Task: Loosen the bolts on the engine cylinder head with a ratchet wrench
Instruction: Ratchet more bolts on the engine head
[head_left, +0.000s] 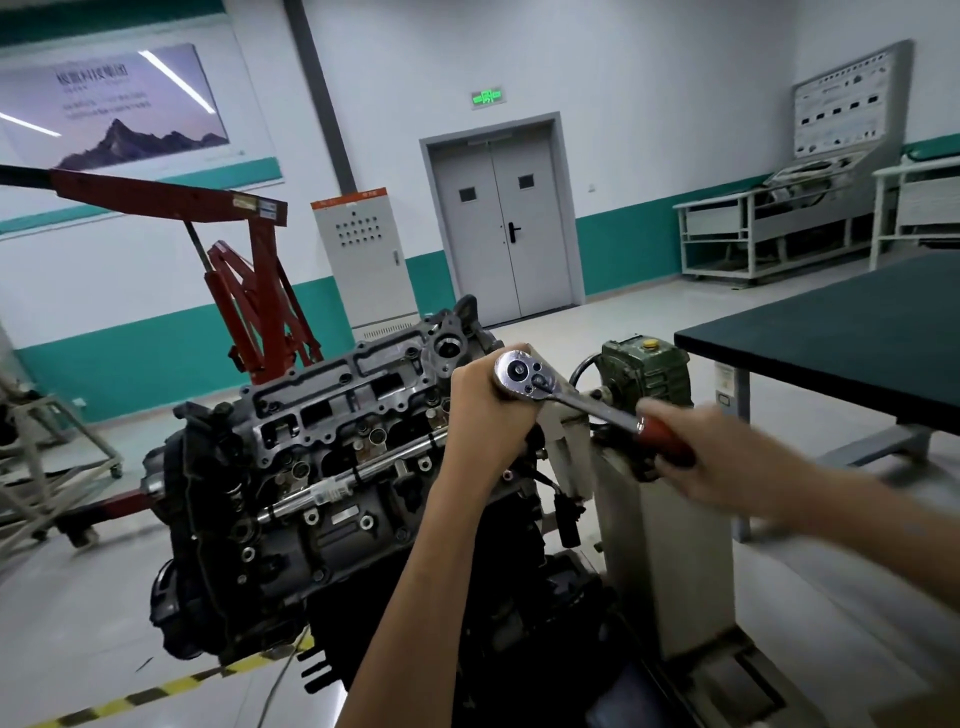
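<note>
One ratchet wrench, chrome steel with a round head and a dark red grip, is raised at the right end of the one engine cylinder head. The cylinder head is a grey cast-metal block with open rectangular ports, and it stretches away to the left of the left hand. There are two bare hands, and both are on the wrench.

The left hand is closed in a fist directly under the wrench's round head, gripping the wrench there. The part below the head and the bolt are hidden by the fist. The right hand, blurred, is wrapped round the red grip, to the right of the left hand and nearer the person.

Just behind the wrench's shaft, between the two hands, sits one green gearbox with a yellow cap. One dark-topped table stands beyond and to the right of the right hand. Well to the left of the left hand stands one red steel engine hoist. Far beyond both hands is one grey double door.
</note>
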